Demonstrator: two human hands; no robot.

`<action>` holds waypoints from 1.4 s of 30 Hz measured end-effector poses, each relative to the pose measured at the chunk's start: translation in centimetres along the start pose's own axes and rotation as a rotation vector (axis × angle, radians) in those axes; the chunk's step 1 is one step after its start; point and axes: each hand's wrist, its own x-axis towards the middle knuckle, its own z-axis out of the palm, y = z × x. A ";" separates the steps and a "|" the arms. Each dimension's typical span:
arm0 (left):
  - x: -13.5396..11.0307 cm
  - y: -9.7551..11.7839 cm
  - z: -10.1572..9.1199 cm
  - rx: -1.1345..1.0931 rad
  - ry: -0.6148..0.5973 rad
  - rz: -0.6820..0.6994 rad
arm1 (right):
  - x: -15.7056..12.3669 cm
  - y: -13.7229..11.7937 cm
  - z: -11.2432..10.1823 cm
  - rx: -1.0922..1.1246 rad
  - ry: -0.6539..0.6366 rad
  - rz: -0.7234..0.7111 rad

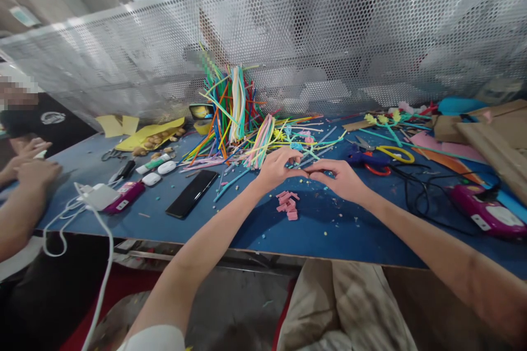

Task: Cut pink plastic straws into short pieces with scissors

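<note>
Over the blue table [247, 225], my left hand [279, 169] and my right hand [338, 178] meet fingertip to fingertip. Both are closed in a pinch; whatever lies between the fingers is too small and hidden to name. Just below them on the table lies a small pile of short pink pieces [287, 204]. Behind my left hand rests a bundle of pastel pipe cleaners [262, 141]. Scissors with yellow handles [395, 154] and a dark blue glue gun [368, 158] lie to the right of my right hand.
A black phone [192, 193] lies left of my left forearm. Many coloured pipe cleaners [236, 104] stand against the perforated metal panel [329, 38]. Purple power strips [486, 211] with cables sit at both sides. A co-worker's hands [35, 167] are at the far left.
</note>
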 end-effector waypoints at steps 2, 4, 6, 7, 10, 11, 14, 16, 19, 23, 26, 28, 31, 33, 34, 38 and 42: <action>0.2 0.2 -0.1 0.006 -0.020 0.041 | 0.0 0.2 0.3 0.043 0.023 0.035; 0.4 0.2 -0.2 0.013 -0.036 0.070 | 0.0 0.5 0.5 0.082 0.045 0.063; 0.4 0.3 -0.3 0.010 -0.047 0.077 | 0.0 0.7 0.5 0.117 0.049 0.077; 0.4 0.2 -0.2 0.009 -0.048 0.075 | 0.0 0.7 0.5 0.130 0.043 0.079; 0.2 0.2 0.0 0.015 -0.040 0.078 | 0.0 0.4 0.3 0.151 -0.008 0.073; 0.2 0.2 0.1 0.017 -0.032 0.080 | 0.0 0.2 0.2 0.149 -0.031 0.070; 0.0 0.1 0.4 0.005 -0.015 0.071 | -0.1 -0.1 0.1 0.139 -0.086 0.062; -0.1 0.1 0.6 -0.006 -0.012 0.056 | -0.1 0.0 0.1 0.143 -0.104 0.060; -0.2 0.0 0.7 -0.027 -0.010 0.035 | -0.2 0.4 0.1 0.175 -0.110 0.061; -0.3 -0.2 0.6 -0.048 -0.001 -0.003 | -0.1 0.6 -0.1 0.206 -0.061 0.068; -0.3 -0.2 0.5 -0.035 0.004 -0.023 | 0.0 0.5 -0.1 0.158 -0.007 0.082; -0.3 -0.2 0.4 -0.029 -0.003 -0.015 | 0.0 0.3 0.0 0.142 0.010 0.099; -0.2 -0.2 0.4 -0.019 -0.015 0.018 | 0.0 0.1 0.3 0.132 0.014 0.103; -0.1 -0.1 0.4 -0.016 -0.021 0.038 | 0.0 0.1 0.3 0.109 0.003 0.092; -0.1 -0.1 0.3 -0.016 -0.024 0.048 | -0.1 0.0 0.3 0.092 -0.009 0.087; 0.1 -0.1 0.2 0.004 -0.039 0.089 | -0.1 -0.2 0.2 0.026 -0.085 0.076; 0.1 0.0 0.2 0.031 -0.051 0.107 | -0.2 -0.4 0.2 -0.029 -0.139 0.052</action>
